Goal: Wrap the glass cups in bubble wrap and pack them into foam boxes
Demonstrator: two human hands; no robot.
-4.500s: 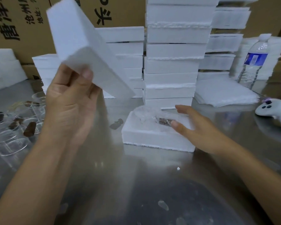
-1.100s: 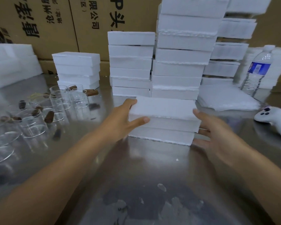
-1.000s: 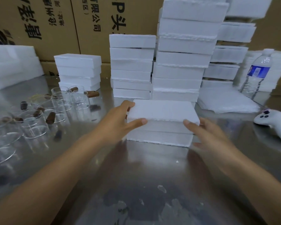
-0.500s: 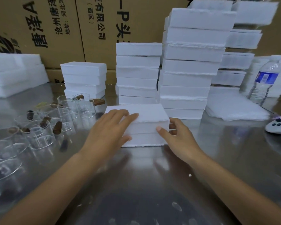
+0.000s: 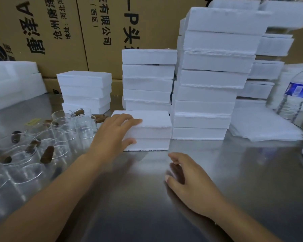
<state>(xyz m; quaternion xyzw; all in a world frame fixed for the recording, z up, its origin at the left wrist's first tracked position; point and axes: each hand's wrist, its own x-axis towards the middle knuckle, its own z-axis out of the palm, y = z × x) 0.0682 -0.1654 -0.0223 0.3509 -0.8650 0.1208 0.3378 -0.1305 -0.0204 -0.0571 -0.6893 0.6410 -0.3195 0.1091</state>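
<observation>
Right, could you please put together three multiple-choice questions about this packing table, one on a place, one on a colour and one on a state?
1. Where is the foam box that the left hand rests on?
A. On top of the tallest pile
B. On the table, in front of the stacks
C. On the floor

2. What colour is the label on the water bottle?
A. Red
B. Blue
C. Green

3. What is the right hand doing?
A. Gripping the foam box
B. Holding the water bottle
C. Holding nothing, apart from the foam box

Answers:
1 B: the foam box stands on the steel surface just before the stacks.
2 B: a blue band wraps the water bottle.
3 C: its fingers are loosely curled and stop short of the foam box.
</observation>
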